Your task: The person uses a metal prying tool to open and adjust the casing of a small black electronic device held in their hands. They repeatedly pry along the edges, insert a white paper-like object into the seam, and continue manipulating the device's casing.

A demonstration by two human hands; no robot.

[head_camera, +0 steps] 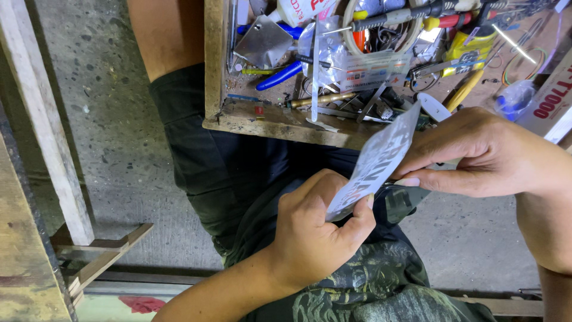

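Both hands pinching printed sheet (374, 164) over lap, below cluttered wooden tray (221, 89). Left hand (316, 232) gripping lower end, right hand (482, 152) gripping side (thumb hidden). Seemingly peeling or separating; next calling for steady pull.

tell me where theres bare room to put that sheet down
Bare room: the concrete floor between the leaning wooden plank and the person's leg. The wooden tray is crowded with tools. Both the left hand and right hand hold the printed sheet.
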